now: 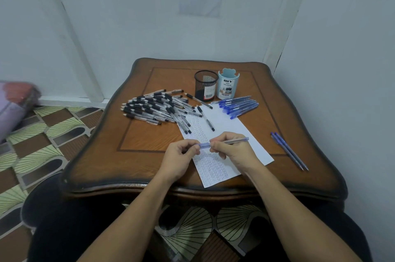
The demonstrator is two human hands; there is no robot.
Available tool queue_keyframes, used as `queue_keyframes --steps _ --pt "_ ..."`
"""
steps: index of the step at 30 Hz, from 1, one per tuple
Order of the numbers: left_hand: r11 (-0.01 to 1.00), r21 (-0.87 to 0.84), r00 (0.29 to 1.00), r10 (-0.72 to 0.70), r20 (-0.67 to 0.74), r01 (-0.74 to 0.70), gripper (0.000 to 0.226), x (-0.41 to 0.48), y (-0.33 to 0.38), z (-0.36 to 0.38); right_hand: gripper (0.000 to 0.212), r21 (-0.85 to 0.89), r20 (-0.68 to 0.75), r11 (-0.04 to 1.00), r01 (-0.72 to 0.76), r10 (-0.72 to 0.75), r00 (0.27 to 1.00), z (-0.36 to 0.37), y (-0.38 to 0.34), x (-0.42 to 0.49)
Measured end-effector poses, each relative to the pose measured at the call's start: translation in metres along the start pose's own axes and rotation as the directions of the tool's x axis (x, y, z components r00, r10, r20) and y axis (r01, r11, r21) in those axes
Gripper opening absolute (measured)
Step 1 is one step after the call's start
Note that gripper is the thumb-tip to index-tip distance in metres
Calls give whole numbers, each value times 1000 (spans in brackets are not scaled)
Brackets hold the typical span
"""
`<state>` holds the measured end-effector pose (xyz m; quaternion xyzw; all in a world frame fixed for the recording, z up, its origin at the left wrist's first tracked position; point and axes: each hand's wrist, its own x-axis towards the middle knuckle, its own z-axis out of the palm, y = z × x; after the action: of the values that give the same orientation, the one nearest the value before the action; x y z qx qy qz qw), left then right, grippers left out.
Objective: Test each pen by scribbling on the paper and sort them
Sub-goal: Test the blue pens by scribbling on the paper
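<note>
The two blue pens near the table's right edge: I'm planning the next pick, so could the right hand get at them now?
Probably not yet: only bare table lies between the right hand and the two blue pens, but that hand is gripping another blue pen.

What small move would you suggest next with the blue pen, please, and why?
Probably pull the cap free with the left hand: it pinches the capped end of the blue pen while the right hand grips the barrel above the paper, so no tip can scribble yet.
</note>
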<state>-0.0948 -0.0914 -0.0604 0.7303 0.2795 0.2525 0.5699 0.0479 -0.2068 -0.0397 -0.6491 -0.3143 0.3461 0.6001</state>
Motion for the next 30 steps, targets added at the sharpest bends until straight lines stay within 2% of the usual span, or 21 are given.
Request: queue_keyframes --steps 3,4,6,8,9,10,11,13,16,19,22,24,27,30 --pt "1000 -11 1000 1 -5 -1 11 1 0 2 6 45 28 999 -24 23 999 -3 1 1" --pt "1000 2 1000 3 -18 -3 11 1 -1 3 2 91 52 995 -51 46 998 -5 1 0" --pt "1000 29 999 7 -46 -6 12 2 -4 5 10 261 81 957 -125 107 991 -13 0 1" --pt "999 53 998 2 -65 1 11 3 -6 6 10 360 36 923 -138 134 990 -27 -2 2" --pt "997 72 998 2 -67 3 11 3 -7 6 7 277 -5 955 -107 113 994 -36 -4 2" --pt "995 98 998 3 -68 4 10 3 -7 6 8 85 -26 994 -68 70 997 -44 -5 2" --pt "993 120 997 8 -70 1 10 3 -8 7 9 -162 -13 986 -33 31 999 -50 -8 1" --pt "987 162 997 24 -72 -12 11 3 -9 7 6 -549 66 835 29 9 998 -54 -15 -1" --pt "974 220 996 64 -67 -48 13 3 -8 8 14 -773 183 620 130 22 983 -44 -20 -2" --pt "929 358 994 110 -27 -93 10 1 -7 7 14 -844 195 513 158 18 981 -45 -18 -3" --pt "734 665 989 54 139 -134 57 -1 -12 8 15 -857 34 512 58 -57 998 -68 -14 -3" --pt "658 740 985 20 172 -143 72 -2 -12 10 14 -849 -147 525 -64 -118 982 -89 -12 -4" --pt "655 740 985 39 169 -153 77 -5 -10 11 13 -807 -370 542 -235 -153 916 -123 -9 -10" --pt "662 725 981 106 164 -193 78 -7 -12 10 22 -740 -487 579 -342 -111 866 -147 -2 -17"
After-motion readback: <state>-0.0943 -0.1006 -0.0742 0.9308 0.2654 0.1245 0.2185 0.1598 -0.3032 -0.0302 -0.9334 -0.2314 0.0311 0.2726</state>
